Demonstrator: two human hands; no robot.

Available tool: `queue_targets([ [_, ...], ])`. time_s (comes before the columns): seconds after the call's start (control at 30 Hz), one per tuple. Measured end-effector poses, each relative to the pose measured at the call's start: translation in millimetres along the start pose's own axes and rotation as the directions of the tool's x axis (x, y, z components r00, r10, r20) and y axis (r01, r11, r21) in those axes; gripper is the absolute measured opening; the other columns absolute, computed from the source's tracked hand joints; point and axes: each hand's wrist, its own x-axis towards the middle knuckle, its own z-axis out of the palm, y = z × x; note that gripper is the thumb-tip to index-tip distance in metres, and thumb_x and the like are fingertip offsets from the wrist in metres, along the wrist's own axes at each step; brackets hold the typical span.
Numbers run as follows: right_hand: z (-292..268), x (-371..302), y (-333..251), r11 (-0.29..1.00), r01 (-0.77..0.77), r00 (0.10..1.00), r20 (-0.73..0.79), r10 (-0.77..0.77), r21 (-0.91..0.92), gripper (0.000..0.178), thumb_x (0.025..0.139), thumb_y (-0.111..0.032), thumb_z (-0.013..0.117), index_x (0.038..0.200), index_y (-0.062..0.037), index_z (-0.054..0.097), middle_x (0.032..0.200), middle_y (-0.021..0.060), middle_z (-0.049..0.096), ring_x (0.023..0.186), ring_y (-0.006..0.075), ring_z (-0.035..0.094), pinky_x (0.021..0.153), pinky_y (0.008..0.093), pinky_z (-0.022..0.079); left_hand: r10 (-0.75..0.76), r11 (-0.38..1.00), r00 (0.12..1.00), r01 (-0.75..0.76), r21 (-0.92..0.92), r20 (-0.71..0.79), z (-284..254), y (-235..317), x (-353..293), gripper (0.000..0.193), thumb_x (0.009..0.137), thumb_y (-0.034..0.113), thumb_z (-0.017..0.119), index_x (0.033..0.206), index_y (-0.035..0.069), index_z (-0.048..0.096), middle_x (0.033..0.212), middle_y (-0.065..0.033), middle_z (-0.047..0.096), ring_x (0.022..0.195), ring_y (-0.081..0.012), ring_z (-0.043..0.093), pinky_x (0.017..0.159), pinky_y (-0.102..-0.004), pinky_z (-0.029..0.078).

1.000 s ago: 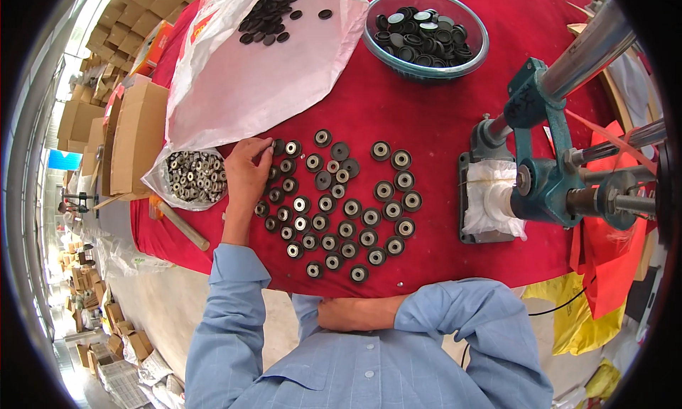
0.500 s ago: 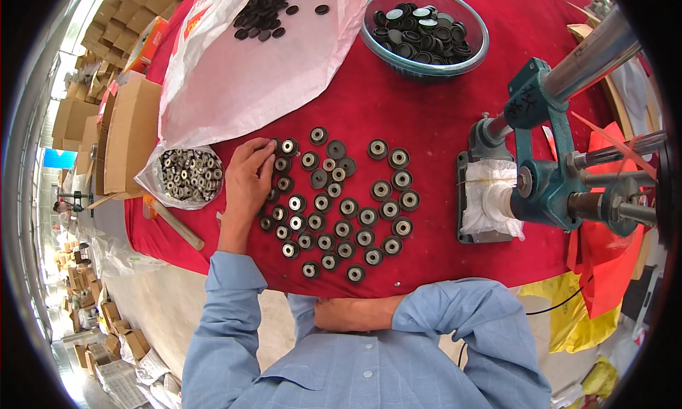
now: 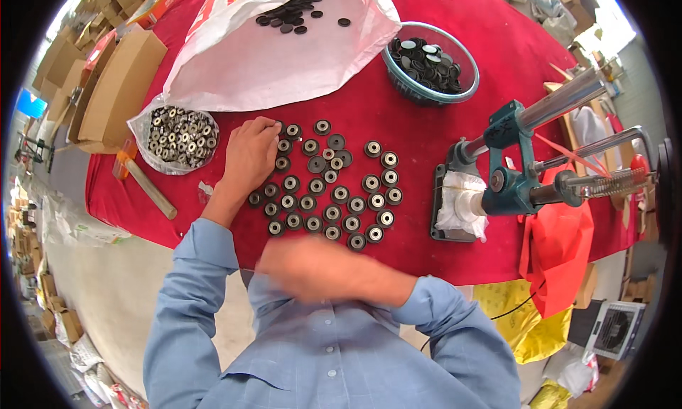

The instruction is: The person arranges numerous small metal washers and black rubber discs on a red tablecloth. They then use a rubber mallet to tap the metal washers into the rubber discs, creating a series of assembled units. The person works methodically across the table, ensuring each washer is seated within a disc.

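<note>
On the counter [image 3: 426, 142], three caps [image 3: 316, 165] lie bare, most carry bearings [image 3: 389, 159], and we cannot tell how open or laden the fingers [image 3: 266, 125] are on the left hand [image 3: 250, 152], at the caps' far-left edge, or the blurred right hand [image 3: 295, 268].

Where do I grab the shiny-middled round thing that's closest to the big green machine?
Pinch the round piece by its dark outer rim, probably from above, thumb on its right side. It lies flat, metal middle up, and red cloth is on its right. Other pieces crowd its left, so nudging it right first might make room for your finger.
</note>
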Motion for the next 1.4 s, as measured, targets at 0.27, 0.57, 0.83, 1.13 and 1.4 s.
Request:
queue_targets([
  [0.27,-75,-27,63,0.69,-0.612,0.753,-0.553,0.358,-0.386,0.028,0.092,-0.009,0.075,0.12,-0.0106,0.075,0.109,0.0114,0.071,0.094,0.0353,0.073,0.082,0.0476,0.06,-0.321,0.838,0.937,0.212,-0.502,-0.139,-72,47,-60,0.034,0.093,-0.002,0.074,0.128,0.001,0.073,0.12,-0.0162,0.073,0.102,-0.0283,0.072,0.092,-0.0397,0.057],
  [0.57,-49,-15,68,0.68,-0.567,0.794,-0.528,0.301,-0.466,0.026,0.088,-0.01,0.08,0.114,-0.0087,0.076,0.107,0.0088,0.069,0.088,0.0328,0.074,0.077,0.046,0.06,-0.538,0.747,0.809,0.329,-0.577,-0.236,-41,68,-159,0.028,0.094,-0.012,0.069,0.119,0.0,0.076,0.108,-0.0135,0.072,0.09,-0.0219,0.071,0.076,-0.0305,0.057],
  [0.83,-72,-13,76,0.764,-0.573,0.68,-0.693,0.24,-0.297,0.026,0.084,-0.001,0.077,0.109,-0.0052,0.074,0.1,0.0115,0.069,0.081,0.0259,0.073,0.073,0.0407,0.059,-0.527,0.732,0.818,0.301,-0.611,-0.229,-41,67,-160,0.026,0.092,-0.014,0.069,0.113,0.0,0.077,0.106,-0.0125,0.072,0.089,-0.022,0.071,0.073,-0.0309,0.056],
  [1.13,-89,11,107,0.762,-0.623,0.672,-0.618,0.408,-0.175,0.026,0.086,-0.003,0.077,0.112,-0.0022,0.075,0.103,0.0135,0.07,0.083,0.0286,0.074,0.075,0.0421,0.06,-0.53,0.743,0.814,0.309,-0.594,-0.239,-39,66,-158,0.028,0.086,-0.013,0.071,0.108,0.002,0.078,0.104,-0.0117,0.072,0.088,-0.026,0.071,0.073,-0.0342,0.056],
  [1.4,-86,6,119,0.777,-0.542,0.733,-0.631,0.252,-0.319,0.019,0.091,-0.001,0.077,0.11,0.0004,0.079,0.099,0.0118,0.071,0.079,0.0247,0.074,0.071,0.0373,0.06,-0.524,0.763,0.819,0.328,-0.557,-0.234,-39,66,-157,0.032,0.082,-0.013,0.072,0.108,0.005,0.079,0.103,-0.0084,0.073,0.087,-0.025,0.069,0.074,-0.0352,0.053],
])
